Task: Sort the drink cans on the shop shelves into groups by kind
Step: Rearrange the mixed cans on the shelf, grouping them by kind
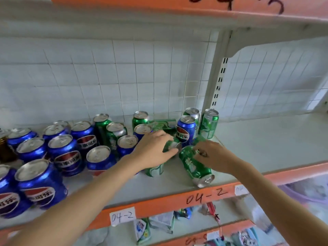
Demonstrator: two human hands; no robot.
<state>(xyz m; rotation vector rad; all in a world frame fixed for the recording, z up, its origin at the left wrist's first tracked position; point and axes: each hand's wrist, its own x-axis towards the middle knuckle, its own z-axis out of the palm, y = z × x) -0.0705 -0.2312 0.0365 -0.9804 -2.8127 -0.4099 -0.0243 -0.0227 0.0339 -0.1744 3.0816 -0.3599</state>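
Note:
Several blue cola cans (41, 183) stand grouped on the left of the white shelf (257, 139). Green cans (208, 123) stand and lie around the middle, with one blue can (185, 130) among them. My left hand (153, 150) grips a green can lying on its side (173, 146), thumb below and fingers above. My right hand (213, 155) rests on another toppled green can (194, 166), fingers curled round its upper end; its top points toward the shelf's front edge. A further green can (154, 170) sits under my left wrist, partly hidden.
A slotted white upright (215, 82) stands behind the cans. The orange front rail (159, 205) bears tags marked 04-2. A brown bottle (5, 150) stands at far left. Packets (142, 229) lie on the lower shelf. A tiled wall is behind.

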